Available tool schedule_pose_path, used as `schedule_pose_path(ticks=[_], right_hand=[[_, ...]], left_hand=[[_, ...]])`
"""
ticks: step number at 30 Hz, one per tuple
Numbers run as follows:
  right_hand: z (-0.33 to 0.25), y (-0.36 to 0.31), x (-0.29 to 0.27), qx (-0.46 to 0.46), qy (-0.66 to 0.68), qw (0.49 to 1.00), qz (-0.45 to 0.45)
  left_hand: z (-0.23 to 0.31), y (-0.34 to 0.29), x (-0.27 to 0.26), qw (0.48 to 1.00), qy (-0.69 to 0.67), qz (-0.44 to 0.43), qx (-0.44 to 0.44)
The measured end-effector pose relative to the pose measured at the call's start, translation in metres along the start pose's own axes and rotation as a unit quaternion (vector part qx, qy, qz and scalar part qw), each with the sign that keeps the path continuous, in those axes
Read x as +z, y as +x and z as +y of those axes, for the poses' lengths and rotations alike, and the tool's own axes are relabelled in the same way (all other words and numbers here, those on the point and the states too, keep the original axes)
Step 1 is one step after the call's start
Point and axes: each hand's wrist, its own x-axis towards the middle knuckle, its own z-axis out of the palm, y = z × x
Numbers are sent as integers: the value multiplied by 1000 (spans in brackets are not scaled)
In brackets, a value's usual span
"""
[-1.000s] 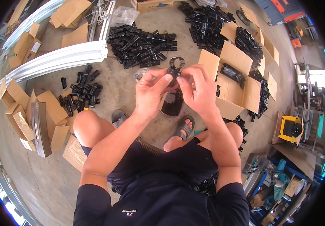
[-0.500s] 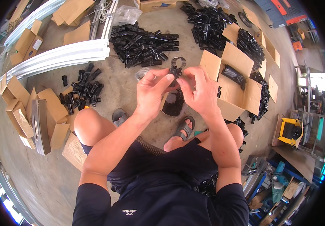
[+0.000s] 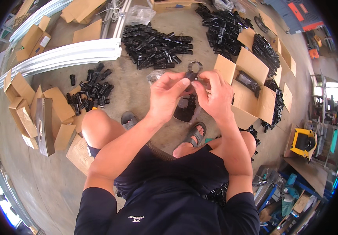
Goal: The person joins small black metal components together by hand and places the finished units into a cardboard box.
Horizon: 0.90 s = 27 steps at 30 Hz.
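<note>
Between my hands, in front of me, is a black ring clamp (image 3: 194, 67), its round band pointing away from me. My left hand (image 3: 168, 94) grips the clamp's base between thumb and fingers. From the other side my right hand (image 3: 216, 93) pinches the same base with thumb and forefinger; its other fingers are curled. The fingers partly hide the base. Under the hands, on the floor between my feet, sits an open container of small dark parts (image 3: 185, 109).
Piles of black parts lie ahead (image 3: 153, 46), at far right (image 3: 223, 29) and at left (image 3: 92, 90). An open cardboard box (image 3: 244, 102) stands right, with black pieces inside. White metal profiles (image 3: 71, 55) stretch across the left, above more opened cartons (image 3: 59, 105).
The view has shifted slightly, so the surroundings sit a little further right. Both hands still hold the clamp, and the right fingers have curled closer around its base.
</note>
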Motion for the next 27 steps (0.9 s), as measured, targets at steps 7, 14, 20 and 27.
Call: schedule_pose_path(ticks=[7,14,20,27], right_hand=[[9,-6,10,-45,-120,992,20],[-11,3,4,11,7,1000,-8],[10,-17,8,86,38,995,-43],[2,-3,-18,39,50,995,-81]], left_hand=[[-13,-3,2,1000,-6,-13,-18],[-12,4,0,999,-35,-3,-17],[2,1,0,999,19,-48,-3],[160,4,-17,977,27,44,209]])
